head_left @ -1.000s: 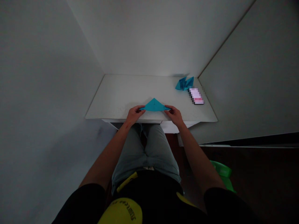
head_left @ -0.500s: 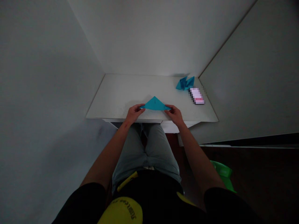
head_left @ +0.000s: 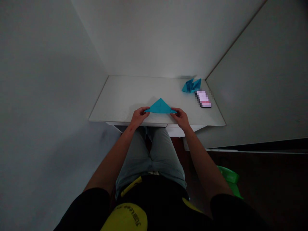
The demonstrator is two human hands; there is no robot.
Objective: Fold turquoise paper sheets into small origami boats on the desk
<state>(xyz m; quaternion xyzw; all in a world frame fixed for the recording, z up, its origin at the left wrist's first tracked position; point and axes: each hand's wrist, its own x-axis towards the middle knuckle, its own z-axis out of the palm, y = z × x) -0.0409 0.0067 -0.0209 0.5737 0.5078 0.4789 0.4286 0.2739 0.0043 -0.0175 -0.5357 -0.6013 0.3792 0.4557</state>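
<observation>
A blue sheet of folded paper (head_left: pixel 160 106), shaped like a wide triangle with its peak pointing away from me, is stretched between my hands near the front of the white table. My left hand (head_left: pixel 140 116) pinches its left corner between thumb and fingers. At the opposite corner, my right hand (head_left: pixel 180 117) grips the paper the same way. A short dark line shows in the middle of the triangle. Whether the paper touches the tabletop is hard to tell.
On the white table (head_left: pixel 125 93), a blue folded-paper figure (head_left: pixel 192 86) stands at the back right. A phone (head_left: pixel 203 98) with a blurred screen lies just in front of it. Walls close in the table's back and sides. A green plastic object (head_left: pixel 228 176) is on the floor at right.
The folded paper has tilted slightly, its peak a little farther up and its front edge flatter. Both hands keep their hold at the corners.
</observation>
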